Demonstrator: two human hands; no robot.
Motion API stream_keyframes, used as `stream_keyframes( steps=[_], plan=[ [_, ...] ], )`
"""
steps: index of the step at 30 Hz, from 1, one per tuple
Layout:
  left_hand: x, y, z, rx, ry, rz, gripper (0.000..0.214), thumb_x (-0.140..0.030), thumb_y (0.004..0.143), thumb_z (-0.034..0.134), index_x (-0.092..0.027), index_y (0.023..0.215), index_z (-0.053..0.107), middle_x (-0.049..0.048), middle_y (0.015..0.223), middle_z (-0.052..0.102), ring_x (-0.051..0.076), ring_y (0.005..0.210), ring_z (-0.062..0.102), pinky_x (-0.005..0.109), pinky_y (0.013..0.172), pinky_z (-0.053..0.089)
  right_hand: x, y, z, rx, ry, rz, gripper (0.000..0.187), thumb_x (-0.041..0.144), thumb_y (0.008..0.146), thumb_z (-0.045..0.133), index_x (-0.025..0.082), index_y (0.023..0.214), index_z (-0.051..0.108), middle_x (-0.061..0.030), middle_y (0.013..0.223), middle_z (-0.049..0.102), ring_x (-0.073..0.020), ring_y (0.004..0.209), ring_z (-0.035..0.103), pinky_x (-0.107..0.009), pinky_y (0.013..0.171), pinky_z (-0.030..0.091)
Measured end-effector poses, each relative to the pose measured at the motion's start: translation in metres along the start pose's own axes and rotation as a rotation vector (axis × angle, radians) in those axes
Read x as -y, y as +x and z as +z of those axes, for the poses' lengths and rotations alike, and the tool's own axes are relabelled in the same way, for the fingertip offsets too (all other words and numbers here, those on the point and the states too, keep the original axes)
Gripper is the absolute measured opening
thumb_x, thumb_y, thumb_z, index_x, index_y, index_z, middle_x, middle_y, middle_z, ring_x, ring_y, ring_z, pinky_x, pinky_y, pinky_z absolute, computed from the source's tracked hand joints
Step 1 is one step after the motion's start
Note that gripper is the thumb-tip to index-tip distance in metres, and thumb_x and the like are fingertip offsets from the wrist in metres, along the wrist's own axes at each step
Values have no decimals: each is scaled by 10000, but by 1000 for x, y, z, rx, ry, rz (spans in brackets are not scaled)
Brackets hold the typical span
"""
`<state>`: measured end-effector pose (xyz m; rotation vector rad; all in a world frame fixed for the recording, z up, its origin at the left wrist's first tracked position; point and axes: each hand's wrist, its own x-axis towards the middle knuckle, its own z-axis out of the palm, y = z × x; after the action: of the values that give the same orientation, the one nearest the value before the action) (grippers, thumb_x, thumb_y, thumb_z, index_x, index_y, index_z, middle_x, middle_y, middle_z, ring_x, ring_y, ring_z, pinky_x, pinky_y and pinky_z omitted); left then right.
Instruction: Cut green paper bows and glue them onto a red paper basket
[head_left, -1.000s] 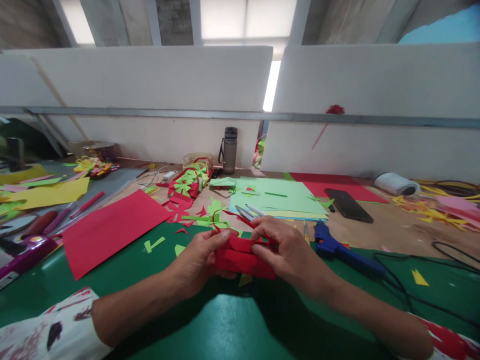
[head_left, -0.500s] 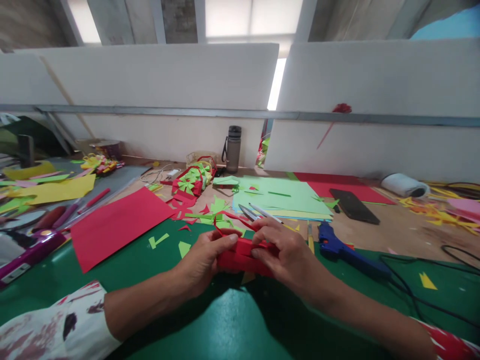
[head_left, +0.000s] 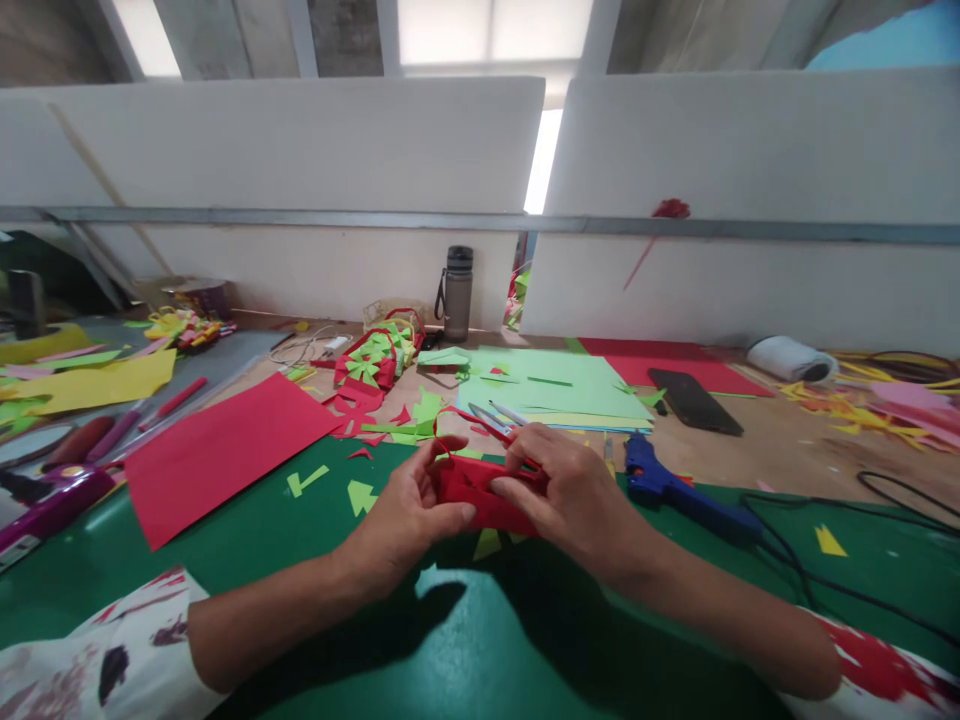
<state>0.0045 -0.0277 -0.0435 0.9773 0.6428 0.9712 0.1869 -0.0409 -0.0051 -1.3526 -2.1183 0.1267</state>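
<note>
Between my hands is a small folded red paper piece (head_left: 484, 495), basket-like, with a thin red strip arching up from its back. My left hand (head_left: 412, 500) grips its left end, thumb on the front face. On the right end, my right hand (head_left: 559, 490) is closed, thumb against the front and fingers behind. The paper is held just above the green mat (head_left: 465, 640). Just beyond it lie scissors (head_left: 489, 418), partly hidden by my right hand, and green paper scraps (head_left: 361, 496). A blue glue gun (head_left: 679, 490) rests to the right.
A large red sheet (head_left: 229, 450) lies at left. Pale green sheets (head_left: 555, 385) and a dark phone (head_left: 694, 402) are further back. A grey bottle (head_left: 458, 295) stands near the white panel, beside red and green paper baskets (head_left: 373, 358). A black cord (head_left: 802, 575) crosses at right.
My left hand has turned, its thumb sliding lower along the front of the red paper. The paper is tipped so more of its front face shows. The view has shifted slightly right.
</note>
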Motion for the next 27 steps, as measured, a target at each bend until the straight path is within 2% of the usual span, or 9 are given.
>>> stream_keyframes(
  steps=[5,10,15,21,24,27],
  plan=[
    [1,2,1,-17,-68,-73,477,-212,692,796,-158,1092,543,105,1053,672,230,910,672,367,820,536,-1,-2,1,39,42,-37,162,111,785,641,197,704,529,-43,827,613,-203,810,579,-334,729,452],
    [1,3,2,-62,-81,-111,410,-247,681,808,-125,1011,598,114,963,699,243,834,695,415,837,533,0,-4,5,61,21,-100,158,102,817,606,183,695,546,-39,784,593,-187,749,560,-308,668,439],
    [2,0,2,71,-11,-64,376,-181,702,767,-116,1041,618,117,1032,686,251,962,658,391,919,488,2,-2,5,35,-64,-36,190,174,801,655,189,675,513,-33,760,607,-167,656,548,-288,598,403],
    [0,-1,7,-65,57,21,557,-148,638,787,-205,1073,445,57,997,660,214,947,645,331,831,509,2,-1,2,4,-121,-16,148,177,791,649,190,706,528,-33,759,619,-176,655,555,-294,601,398],
    [0,-1,9,-77,53,93,524,-172,645,781,-227,994,394,29,979,627,200,895,643,344,783,530,1,0,0,-9,-118,4,150,185,794,646,191,701,528,-29,738,609,-176,655,545,-295,603,396],
    [2,-2,7,-63,173,180,396,-173,689,744,-221,896,409,-2,905,610,161,821,625,286,727,525,0,1,-1,12,-125,42,135,191,786,653,189,710,542,-25,734,613,-180,669,552,-300,619,400]
  ],
)
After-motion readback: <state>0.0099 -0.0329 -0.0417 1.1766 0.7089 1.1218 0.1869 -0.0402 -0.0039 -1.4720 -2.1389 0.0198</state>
